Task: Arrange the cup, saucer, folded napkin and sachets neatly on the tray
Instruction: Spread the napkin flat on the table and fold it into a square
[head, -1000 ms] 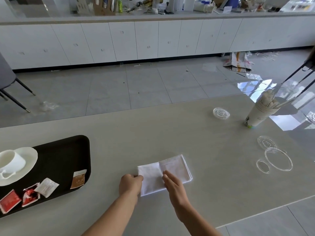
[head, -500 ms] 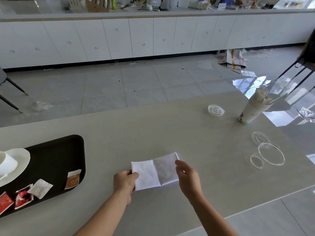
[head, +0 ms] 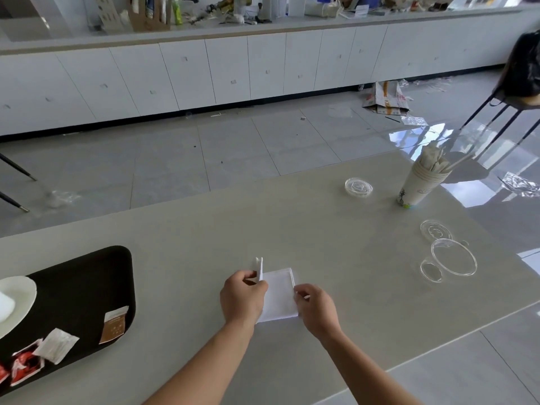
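A white napkin point(head: 279, 299), folded to a small square, lies on the beige table near its front edge. My left hand point(head: 242, 298) pinches its left flap, which stands up on edge. My right hand point(head: 317, 309) pinches the right edge. At the far left a black tray point(head: 87, 276) carries a white saucer point(head: 20, 290) with a white cup point(head: 4, 306) cut off by the frame. A brown sachet point(head: 114, 324), a white sachet point(head: 57, 344) and red sachets point(head: 24, 365) also lie on the tray.
A stack of paper cups point(head: 420, 182) with wooden stirrers stands at the back right. Several clear plastic lids point(head: 453, 257) lie near it, one more lid point(head: 358, 187) further back. A chair point(head: 508, 106) stands beyond the table's right end.
The napkin lay open as a wide rectangle; my left hand has lifted its left half up and over toward the right half. Both hands moved closer together.
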`<state>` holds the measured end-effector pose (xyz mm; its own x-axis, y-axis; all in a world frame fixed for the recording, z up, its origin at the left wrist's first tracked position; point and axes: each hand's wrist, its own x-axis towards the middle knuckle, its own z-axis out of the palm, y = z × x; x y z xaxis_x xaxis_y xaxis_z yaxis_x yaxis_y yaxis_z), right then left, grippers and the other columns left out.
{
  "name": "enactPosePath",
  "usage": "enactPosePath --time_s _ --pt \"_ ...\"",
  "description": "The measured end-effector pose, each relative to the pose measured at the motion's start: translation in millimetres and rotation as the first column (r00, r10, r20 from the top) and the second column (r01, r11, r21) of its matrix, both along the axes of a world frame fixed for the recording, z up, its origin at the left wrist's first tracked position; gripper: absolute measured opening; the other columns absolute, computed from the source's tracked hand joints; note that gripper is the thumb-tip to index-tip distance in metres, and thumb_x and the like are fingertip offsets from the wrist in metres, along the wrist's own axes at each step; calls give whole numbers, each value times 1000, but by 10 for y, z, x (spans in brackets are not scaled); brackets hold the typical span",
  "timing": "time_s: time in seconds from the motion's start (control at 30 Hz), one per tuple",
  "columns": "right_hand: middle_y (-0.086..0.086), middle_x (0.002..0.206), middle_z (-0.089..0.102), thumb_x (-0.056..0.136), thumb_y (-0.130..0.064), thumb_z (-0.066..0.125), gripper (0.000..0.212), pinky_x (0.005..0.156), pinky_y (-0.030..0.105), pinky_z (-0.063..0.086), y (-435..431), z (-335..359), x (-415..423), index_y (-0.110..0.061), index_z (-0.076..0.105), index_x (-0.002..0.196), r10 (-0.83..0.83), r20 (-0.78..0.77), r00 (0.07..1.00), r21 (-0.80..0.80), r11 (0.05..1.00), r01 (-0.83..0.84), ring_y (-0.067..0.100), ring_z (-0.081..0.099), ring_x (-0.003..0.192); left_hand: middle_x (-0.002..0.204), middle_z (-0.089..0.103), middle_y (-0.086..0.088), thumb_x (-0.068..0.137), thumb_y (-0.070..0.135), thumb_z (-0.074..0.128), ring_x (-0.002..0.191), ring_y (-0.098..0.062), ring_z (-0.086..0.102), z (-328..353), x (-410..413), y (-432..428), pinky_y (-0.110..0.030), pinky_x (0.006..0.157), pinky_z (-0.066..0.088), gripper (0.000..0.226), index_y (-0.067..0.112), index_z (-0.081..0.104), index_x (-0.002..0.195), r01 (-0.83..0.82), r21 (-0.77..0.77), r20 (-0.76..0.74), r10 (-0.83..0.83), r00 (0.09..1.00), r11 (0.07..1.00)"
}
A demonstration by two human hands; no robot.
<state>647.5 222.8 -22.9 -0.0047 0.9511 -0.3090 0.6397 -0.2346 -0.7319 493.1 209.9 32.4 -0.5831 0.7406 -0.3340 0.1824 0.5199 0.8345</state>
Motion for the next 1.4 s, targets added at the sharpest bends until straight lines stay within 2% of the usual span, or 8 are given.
enactPosePath --time_s 0.37,0.5,0.8,0.87,0.93,1.03,1.13,1.4 --pt "11 73 67 88 -18 49 20 56 30 38 83 12 54 -8 65 80 -85 -127 988 -105 992 72 16 51 61 72 70 -5 70 11 60 70 -29 61 -223 528 211 -33 61 45 4 12 61 67 271 -145 -324 -305 896 951" --pt "16 69 63 89 -16 49 22 57 32 35 93 1 80 -3 64 81 -74 -154 985 -112 992 57 17 48 60 66 66 -6 76 17 60 59 -24 45 -308 601 197 -32 54 32 28 15 43 54 290 -157 -352 -328 877 944" --pt "-5 78 70 83 -30 71 9 63 23 49 57 -52 121 -30 67 91 -22 -153 988 -61 998 13 8 65 68 91 76 1 80 12 61 88 -22 68 -335 389 114 -26 73 48 19 19 76 88 326 -69 -199 -333 922 943" --pt "-9 89 68 82 -24 72 28 67 15 47 38 -128 126 -26 67 110 1 -92 996 -27 1000 -4 4 64 74 92 73 -1 79 9 60 88 -26 66 -370 210 75 -29 74 50 19 17 74 88 435 30 -437 -379 815 900" --pt "-10 99 64 83 -22 71 38 72 15 48 24 -172 126 -25 64 121 35 -34 999 35 999 -34 5 63 78 103 69 -6 79 16 52 97 -32 63 -472 31 49 -37 80 52 24 15 70 95 633 -7 -754 -420 504 774" --pt "-13 131 54 86 -31 66 56 84 29 53 -9 -249 155 -30 48 139 170 222 960 244 944 -223 11 55 103 148 43 -14 91 39 38 137 -36 38 -653 -141 33 -50 110 30 55 11 49 138 742 -304 -823 -556 111 598" --pt "-19 156 33 94 -35 52 59 93 32 48 -28 -324 214 -33 31 150 277 508 815 323 817 -478 22 47 122 158 23 -12 95 54 25 145 -33 20 -828 -175 -12 -51 113 17 70 10 28 149 713 -418 -763 -643 62 564" --pt "-23 162 4 102 -41 28 56 119 46 3 42 -456 336 -37 10 155 403 545 735 204 786 -583 20 4 152 159 19 -12 91 63 24 146 -31 15 -947 -136 8 -52 113 13 77 12 24 150 684 -467 -713 -697 85 561"
